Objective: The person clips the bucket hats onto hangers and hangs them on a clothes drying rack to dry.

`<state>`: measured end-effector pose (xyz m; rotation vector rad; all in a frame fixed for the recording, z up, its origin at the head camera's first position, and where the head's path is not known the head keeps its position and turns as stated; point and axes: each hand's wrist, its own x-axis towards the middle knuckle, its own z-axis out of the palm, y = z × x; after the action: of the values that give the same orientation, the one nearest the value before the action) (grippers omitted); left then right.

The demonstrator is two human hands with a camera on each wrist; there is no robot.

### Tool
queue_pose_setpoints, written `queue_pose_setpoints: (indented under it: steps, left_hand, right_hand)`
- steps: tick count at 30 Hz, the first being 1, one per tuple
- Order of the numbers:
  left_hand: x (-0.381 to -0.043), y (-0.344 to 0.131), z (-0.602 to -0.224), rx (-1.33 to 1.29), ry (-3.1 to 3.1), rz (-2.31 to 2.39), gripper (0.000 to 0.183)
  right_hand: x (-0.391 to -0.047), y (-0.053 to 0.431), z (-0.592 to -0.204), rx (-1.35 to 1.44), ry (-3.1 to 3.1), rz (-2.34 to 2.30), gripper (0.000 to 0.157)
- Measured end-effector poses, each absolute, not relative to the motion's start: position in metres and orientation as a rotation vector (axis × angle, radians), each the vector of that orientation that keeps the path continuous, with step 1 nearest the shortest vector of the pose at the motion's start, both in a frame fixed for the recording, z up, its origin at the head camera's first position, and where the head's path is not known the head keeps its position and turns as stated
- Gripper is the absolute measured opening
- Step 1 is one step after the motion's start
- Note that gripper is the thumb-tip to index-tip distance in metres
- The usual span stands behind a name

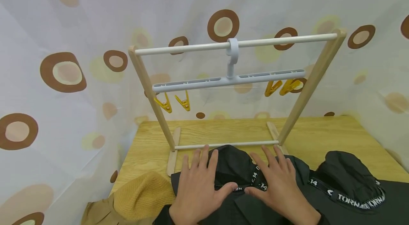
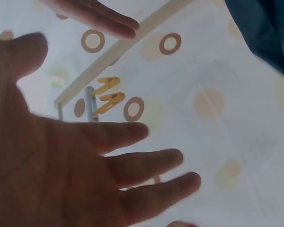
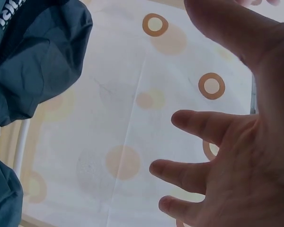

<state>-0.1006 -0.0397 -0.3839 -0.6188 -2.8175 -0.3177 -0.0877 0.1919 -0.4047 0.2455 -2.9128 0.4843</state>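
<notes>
My left hand (image 1: pixel 198 186) hovers over a black garment (image 1: pixel 243 205) with its fingers spread and nothing in it. Likewise my right hand (image 1: pixel 279 184) is held beside it with straight, parted fingers, also over the black cloth. Between the two hands a black hood (image 1: pixel 231 161) bunches up, edged with white-lettered tape. In the left wrist view, the left palm (image 2: pixel 61 165) faces the camera with nothing held. The right wrist view shows the right palm (image 3: pixel 236 170) bare too, with black fabric (image 3: pixel 47 61) across from it.
A wooden stand with a white top rod (image 1: pixel 281 41) rises behind the hands. From it hangs a white hanger (image 1: pixel 230 80) with several yellow clips (image 1: pixel 272 88). A mustard knit (image 1: pixel 145 196) and tan cloth (image 1: pixel 99 212) lie left. More black hooded fabric (image 1: pixel 346 179) lies right.
</notes>
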Motion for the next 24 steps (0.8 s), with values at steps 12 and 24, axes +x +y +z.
queue_pose_setpoints:
  steps: [12, 24]
  left_hand:
    - [-0.105, -0.012, -0.386, -0.793, -2.496, -0.582, 0.040]
    - [-0.106, 0.011, -0.400, -0.867, -2.523, -0.615, 0.034]
  right_hand:
    - [-0.084, 0.211, -0.396, 0.325, -2.818, 0.476, 0.064]
    - [-0.077, 0.249, -0.394, 0.299, -2.791, 0.435, 0.059]
